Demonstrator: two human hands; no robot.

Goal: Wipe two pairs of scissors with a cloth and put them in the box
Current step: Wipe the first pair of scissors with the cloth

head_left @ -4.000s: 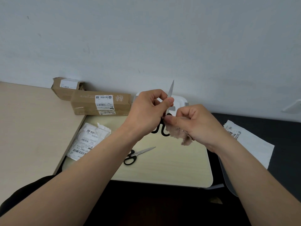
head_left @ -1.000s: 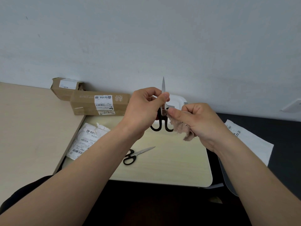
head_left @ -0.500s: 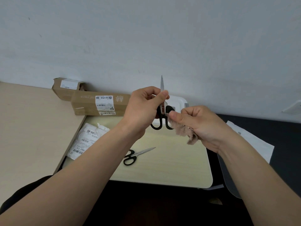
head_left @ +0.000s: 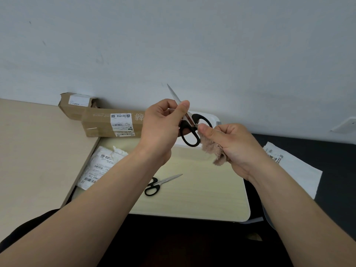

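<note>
The left hand [head_left: 161, 128] pinches the shiny blade of black-handled scissors [head_left: 198, 118]. The right hand [head_left: 233, 145] grips a fuzzy tan cloth [head_left: 211, 149] against them. Another pair [head_left: 159, 184] lies on the pale bench [head_left: 202, 191].

left hand [head_left: 161, 126] pinching scissors [head_left: 189, 130] by the blades, right hand [head_left: 231, 145] holding cloth [head_left: 212, 149] at handles
</note>
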